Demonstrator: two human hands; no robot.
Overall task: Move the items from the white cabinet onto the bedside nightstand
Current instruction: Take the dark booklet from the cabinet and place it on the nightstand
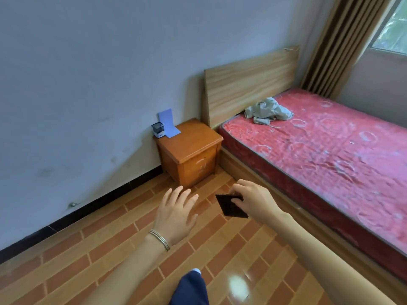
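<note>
A small orange wooden nightstand stands against the wall beside the bed. On its back left corner sit a dark mesh pen cup and a pale blue card that leans on the wall. My right hand pinches a flat black square item by its upper edge, in the air in front of the nightstand. My left hand floats beside it with fingers spread and holds nothing; thin bracelets circle its wrist. The white cabinet is out of view.
A bed with a red mattress and a wooden headboard fills the right side; a crumpled grey cloth lies near the headboard. Brick-pattern floor stretches between me and the nightstand. A striped curtain hangs by the window.
</note>
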